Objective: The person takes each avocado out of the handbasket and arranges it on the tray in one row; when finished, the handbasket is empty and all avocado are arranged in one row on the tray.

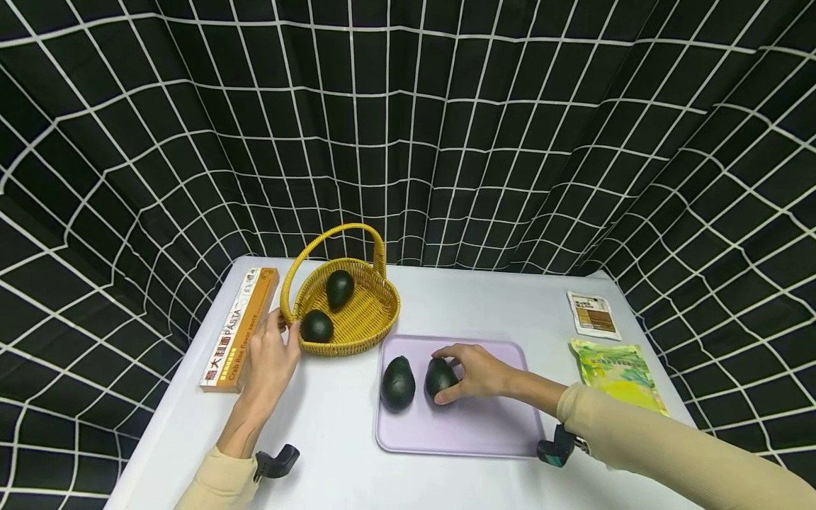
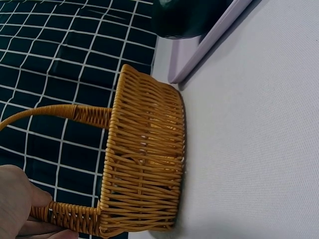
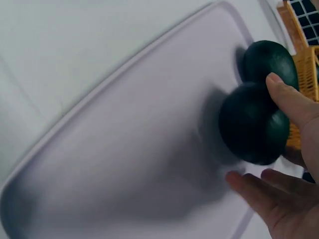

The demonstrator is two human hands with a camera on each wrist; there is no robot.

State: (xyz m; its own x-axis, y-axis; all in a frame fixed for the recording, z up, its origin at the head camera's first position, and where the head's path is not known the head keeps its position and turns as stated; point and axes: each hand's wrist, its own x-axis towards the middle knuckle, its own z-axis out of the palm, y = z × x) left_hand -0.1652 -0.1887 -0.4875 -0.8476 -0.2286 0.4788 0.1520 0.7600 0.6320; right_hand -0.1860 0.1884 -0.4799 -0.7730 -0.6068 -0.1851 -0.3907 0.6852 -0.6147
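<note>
Left hand (image 1: 270, 354): thumb and fingers clamped on the foot of the arched handle (image 1: 350, 226) of a round, golden-yellow woven basket (image 1: 366, 317); the basket stands ahead and to the right of this hand.

Contents of basket: two dark green, smooth avocados, one (image 1: 316, 326) just right of the left fingertips, one (image 1: 340, 289) farther ahead.

Right hand (image 1: 478, 372): thumb and fingers curled about a dark green, pear-shaped avocado (image 1: 438, 379) over the lilac, shallow rectangular tray (image 1: 491, 432), which extends beneath the hand; whether the fruit touches the tray cannot be told.

Second dark green, pear-shaped avocado (image 1: 397, 386): on the tray, left of the right hand, just beside the held fruit.

Long orange-and-white pasta box (image 1: 239, 333): lying just left of the left hand.

Small white-and-brown flat sachet (image 1: 593, 315): ahead and right of the right hand.

Yellow-green printed pouch (image 1: 615, 372): right of the right hand, near its sleeve.

White table (image 1: 338, 425): beneath both hands.
</note>
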